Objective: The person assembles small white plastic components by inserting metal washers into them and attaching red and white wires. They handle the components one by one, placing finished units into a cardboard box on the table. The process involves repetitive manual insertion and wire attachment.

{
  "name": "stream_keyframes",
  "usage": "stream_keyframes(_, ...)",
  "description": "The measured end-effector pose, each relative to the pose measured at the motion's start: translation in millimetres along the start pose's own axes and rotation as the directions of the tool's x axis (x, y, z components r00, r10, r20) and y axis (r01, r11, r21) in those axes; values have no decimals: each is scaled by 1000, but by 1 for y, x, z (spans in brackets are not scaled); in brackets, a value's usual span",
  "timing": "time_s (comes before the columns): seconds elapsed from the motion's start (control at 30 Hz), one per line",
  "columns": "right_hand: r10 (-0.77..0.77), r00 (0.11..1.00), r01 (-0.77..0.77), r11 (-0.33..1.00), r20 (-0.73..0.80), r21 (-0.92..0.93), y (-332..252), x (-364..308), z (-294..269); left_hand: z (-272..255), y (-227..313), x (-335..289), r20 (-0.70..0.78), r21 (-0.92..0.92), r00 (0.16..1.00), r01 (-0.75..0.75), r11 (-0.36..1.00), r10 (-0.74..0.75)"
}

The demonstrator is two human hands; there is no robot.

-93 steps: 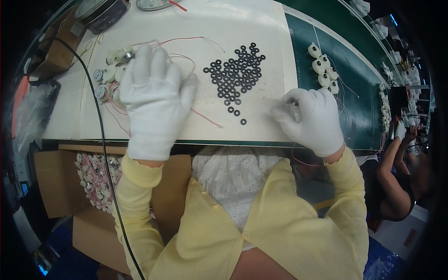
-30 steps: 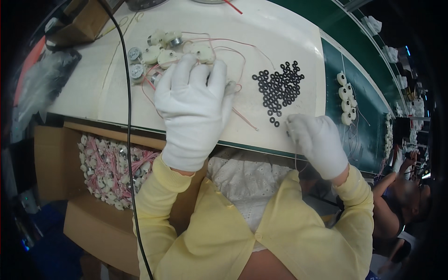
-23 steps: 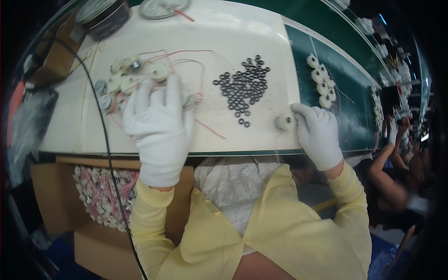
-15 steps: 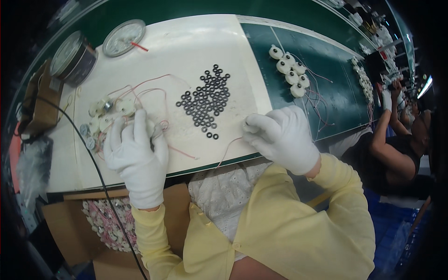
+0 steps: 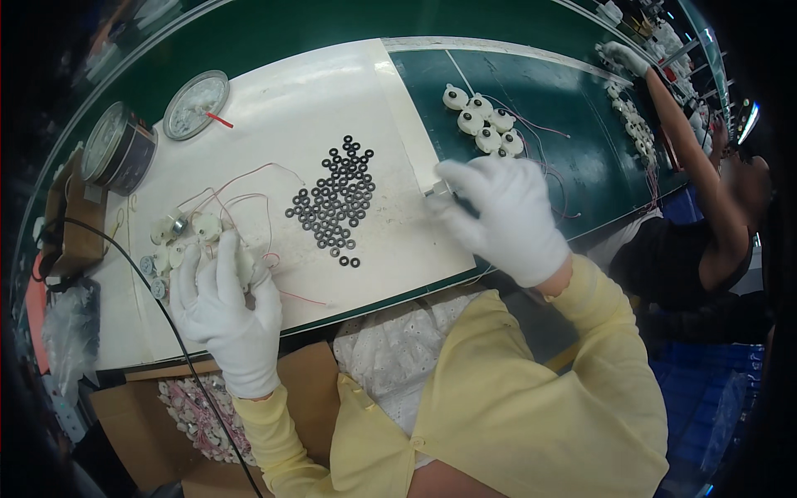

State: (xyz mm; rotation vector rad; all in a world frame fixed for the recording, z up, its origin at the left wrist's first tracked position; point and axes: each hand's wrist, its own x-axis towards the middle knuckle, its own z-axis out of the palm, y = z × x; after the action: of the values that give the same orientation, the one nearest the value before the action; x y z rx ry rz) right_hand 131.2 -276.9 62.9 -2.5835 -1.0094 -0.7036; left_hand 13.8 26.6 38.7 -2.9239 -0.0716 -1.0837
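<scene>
My left hand [image 5: 228, 319], in a white glove, rests with spread fingers at a cluster of small white wired motors [image 5: 207, 226] on the left of the table. One whitish part [image 5: 246, 264] lies between its thumb and forefinger, with a pink wire beside it. My right hand [image 5: 506, 220], also gloved and slightly blurred, is raised over the right edge of the white board. Its fingertips pinch a small whitish motor [image 5: 440, 189], mostly hidden by the glove. Just beyond that hand, several white motors with black centres [image 5: 486, 124] stand grouped on the green surface.
Many small black rings [image 5: 336, 199] lie on the white board [image 5: 274, 108]. At the far left are a round lid [image 5: 197, 105], a tin [image 5: 120, 149] and a cardboard box [image 5: 79, 212]. A black cable [image 5: 154, 270] crosses in front. A co-worker's arm [image 5: 689, 149] reaches in at right.
My right hand has moved away from me and right, toward the grouped motors, with the small motor in its fingers. My left hand stays at its cluster. The view has shifted; the co-worker's arm now reaches farther.
</scene>
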Motion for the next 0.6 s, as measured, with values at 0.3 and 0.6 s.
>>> stream_keyframes(0.3, -233, 949, 257, 962, 214, -91, -9, -10, 10, -6, 8, 5, -47, -19, 997, -68, 997, 67)
stream_keyframes(0.6, -47, 993, 68, 977, 105, -204, 31, -14, -24, -11, 4, 0, -73, -24, 996, -58, 998, 56)
